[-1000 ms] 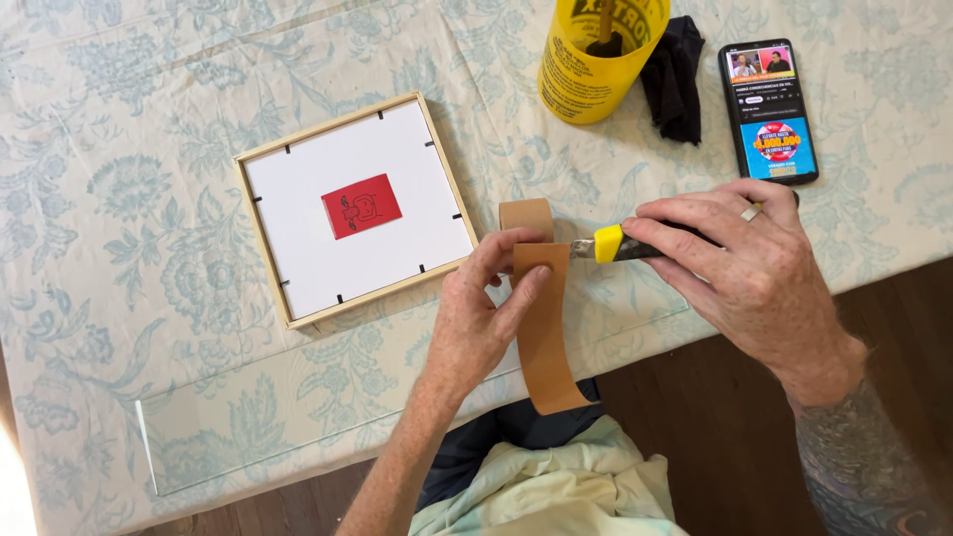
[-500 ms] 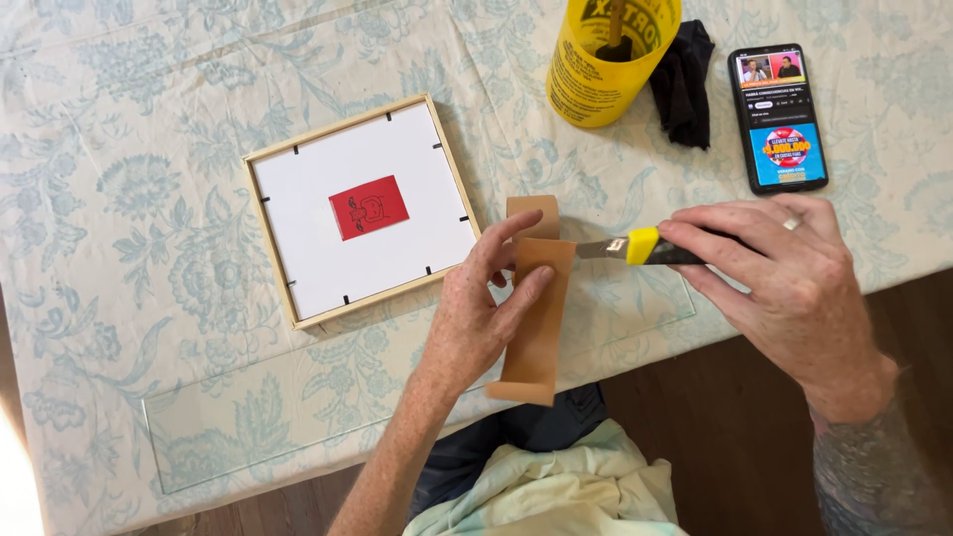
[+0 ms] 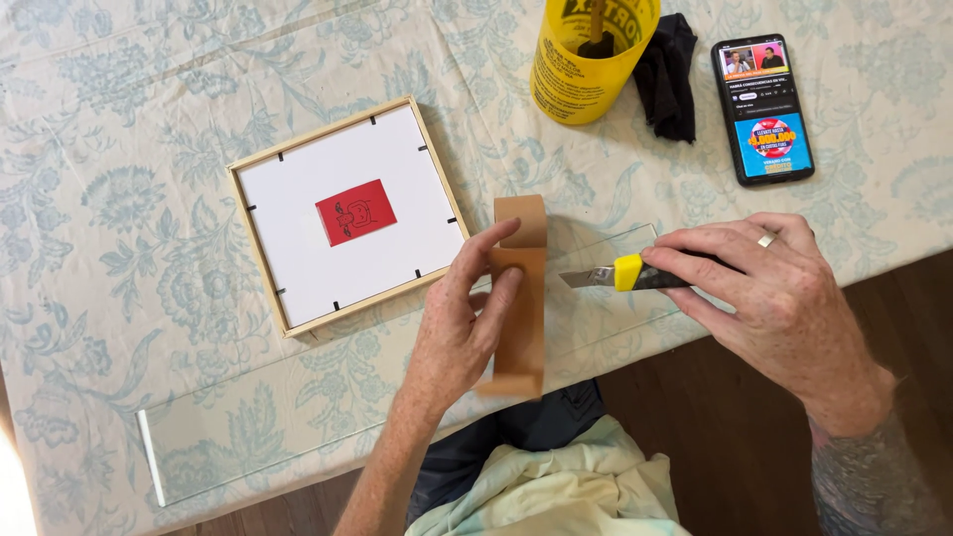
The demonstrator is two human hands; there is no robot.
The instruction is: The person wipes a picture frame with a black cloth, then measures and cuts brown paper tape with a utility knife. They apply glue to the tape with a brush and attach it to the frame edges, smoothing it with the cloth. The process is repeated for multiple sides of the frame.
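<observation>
My left hand pinches a long strip of brown paper tape that is folded over at the top and hangs down past the table's front edge. My right hand grips a utility knife with a yellow and black handle. Its blade points left and sits a little to the right of the strip, not touching it. A light wooden picture frame lies face down to the left, with a white backing board and a small red label in its middle.
A sheet of clear glass lies along the table's front edge. At the back stand a yellow plastic cup, a black cloth and a smartphone with its screen lit. The table has a floral cloth.
My right hand has drawn the knife to the right, away from the brown strip. The left hand keeps its hold on the strip.
</observation>
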